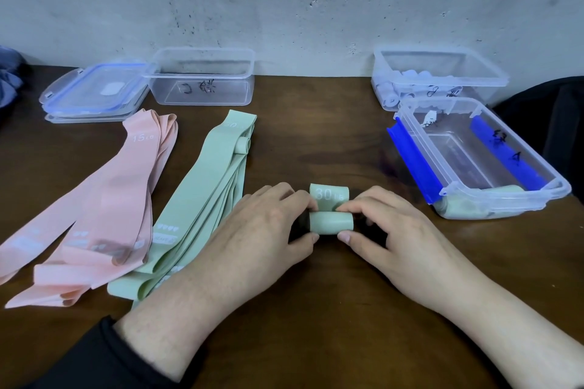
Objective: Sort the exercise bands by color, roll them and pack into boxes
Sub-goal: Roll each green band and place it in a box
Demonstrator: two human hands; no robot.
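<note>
A green band (330, 222) marked 30 LB lies mostly rolled at the table's middle, with a short flat end still out behind the roll. My left hand (268, 230) pinches the roll's left end and my right hand (388, 230) pinches its right end. Left of my hands lies a flat pile of green bands (202, 196), and further left a pile of pink bands (104, 208) marked 15 LB. A clear box with blue clips (480, 155) at the right holds rolled green bands (467, 204) at its near end.
Behind it stands a clear box (436, 79) holding pale rolled bands. An empty clear box (202, 76) stands at the back middle, with stacked lids (94, 91) to its left. Dark fabric (550, 123) lies at the far right edge, blue cloth (9, 79) at the far left.
</note>
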